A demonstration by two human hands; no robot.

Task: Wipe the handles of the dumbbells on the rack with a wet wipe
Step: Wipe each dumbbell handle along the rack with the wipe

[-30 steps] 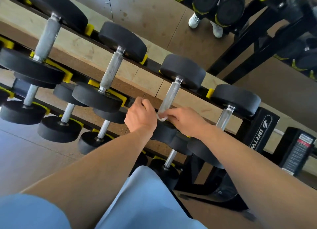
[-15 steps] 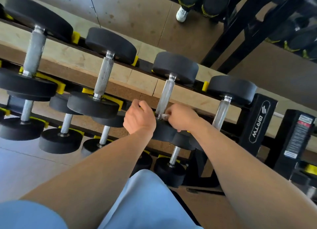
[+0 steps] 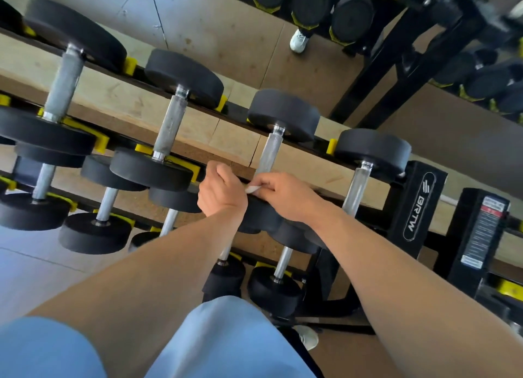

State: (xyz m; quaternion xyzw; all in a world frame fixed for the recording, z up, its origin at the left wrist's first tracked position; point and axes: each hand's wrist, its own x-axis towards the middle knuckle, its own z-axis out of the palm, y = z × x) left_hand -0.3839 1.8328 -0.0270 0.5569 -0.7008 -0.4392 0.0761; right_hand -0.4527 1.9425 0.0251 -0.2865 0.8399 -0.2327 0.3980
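Black dumbbells with steel handles lie in rows on a black rack (image 3: 416, 202) with yellow cradles. My two hands meet at the near end of one top-row dumbbell's handle (image 3: 268, 154). A small white wet wipe (image 3: 252, 189) shows between them. My right hand (image 3: 285, 196) pinches the wipe with fingers and thumb. My left hand (image 3: 222, 192) is curled beside it, its fingers at the wipe's left end; the grip itself is hidden. The near head of that dumbbell is mostly covered by my hands.
Neighbouring handles stand left (image 3: 171, 125) and right (image 3: 357, 188) of the one at my hands. Lower tiers carry smaller dumbbells (image 3: 94, 231). A mirror behind reflects another rack (image 3: 402, 54) and a white shoe (image 3: 298, 42). A second rack post (image 3: 481, 230) stands at the right.
Both hands have stayed together at the handle's near end with the wipe between them, shifting slightly. The head camera has moved, so the rack sits differently in view.
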